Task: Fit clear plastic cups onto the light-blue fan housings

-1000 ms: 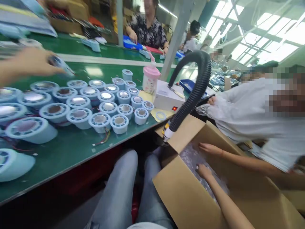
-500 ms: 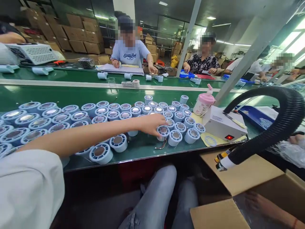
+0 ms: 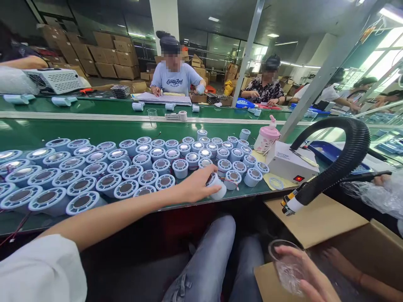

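Green bench (image 3: 94, 126): is stretching away beyond the left hand, with a crowd of pale blue round housings (image 3: 94, 170) standing in rows to that hand's left and behind it.
Cardboard box (image 3: 317, 222): is sitting open to the right of the left hand and just behind the right hand, its flap lying under the hose nozzle.
Black hose (image 3: 352, 155): is arching above the box, well to the right of the left hand.
White unit (image 3: 291, 163): is resting on the bench to the right of the left hand, a pink bottle (image 3: 266, 138) just behind it.
Left hand (image 3: 197, 186): is closing its fingers around one blue housing (image 3: 216, 187) at the bench's near edge.
Right hand (image 3: 310, 279): is gripping a clear plastic piece (image 3: 285, 266) low at the right, over the box.
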### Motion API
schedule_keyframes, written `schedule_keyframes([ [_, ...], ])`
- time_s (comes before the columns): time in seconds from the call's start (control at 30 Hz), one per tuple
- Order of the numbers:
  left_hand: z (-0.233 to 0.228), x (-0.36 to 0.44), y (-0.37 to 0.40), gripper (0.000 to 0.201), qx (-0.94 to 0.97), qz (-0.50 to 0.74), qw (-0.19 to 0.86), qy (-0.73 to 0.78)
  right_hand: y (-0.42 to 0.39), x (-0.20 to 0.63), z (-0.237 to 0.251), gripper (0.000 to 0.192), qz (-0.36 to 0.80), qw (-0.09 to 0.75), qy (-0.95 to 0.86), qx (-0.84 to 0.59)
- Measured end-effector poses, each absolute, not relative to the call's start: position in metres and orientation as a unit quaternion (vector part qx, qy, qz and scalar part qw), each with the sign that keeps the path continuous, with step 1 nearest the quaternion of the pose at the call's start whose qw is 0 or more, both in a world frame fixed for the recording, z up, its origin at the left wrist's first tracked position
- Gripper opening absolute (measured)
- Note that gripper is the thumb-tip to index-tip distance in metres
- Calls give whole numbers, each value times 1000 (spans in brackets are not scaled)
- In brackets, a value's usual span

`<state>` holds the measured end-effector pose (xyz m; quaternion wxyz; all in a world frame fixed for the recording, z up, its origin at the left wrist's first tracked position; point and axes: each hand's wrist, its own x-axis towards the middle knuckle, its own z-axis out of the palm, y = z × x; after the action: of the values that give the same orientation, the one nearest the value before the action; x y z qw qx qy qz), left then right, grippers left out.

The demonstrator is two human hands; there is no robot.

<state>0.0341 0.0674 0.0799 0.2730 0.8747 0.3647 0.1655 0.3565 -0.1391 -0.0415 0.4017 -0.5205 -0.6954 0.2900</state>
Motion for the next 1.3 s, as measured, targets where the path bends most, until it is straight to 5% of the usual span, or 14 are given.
schedule_keyframes([
  [0.17,46,46,15,52,789,71,507,339,-116,267,-5,52,11,315,-816,-484],
  [0.3,34,48,-9,38,734,2,612,296,-106,244,6,49,-86,251,-805,-530],
  [0.5,39,42,-23,24,827,140,470,273,-109,252,14,8,232,221,-774,-547],
  [0.67,15,46,-30,65,814,233,455,276,-114,252,22,31,351,322,-674,-565],
  [0.87,-3,48,-29,70,817,232,480,218,-108,254,24,40,449,410,-533,-588],
  [1.0,1,47,-35,69,758,210,585,197,-106,258,23,43,524,457,-444,-565],
  [1.13,4,46,-42,64,607,223,732,214,-114,261,22,21,479,428,-562,-520],
  [1.3,6,42,-45,66,514,186,812,207,-128,264,19,36,334,356,-703,-517],
])
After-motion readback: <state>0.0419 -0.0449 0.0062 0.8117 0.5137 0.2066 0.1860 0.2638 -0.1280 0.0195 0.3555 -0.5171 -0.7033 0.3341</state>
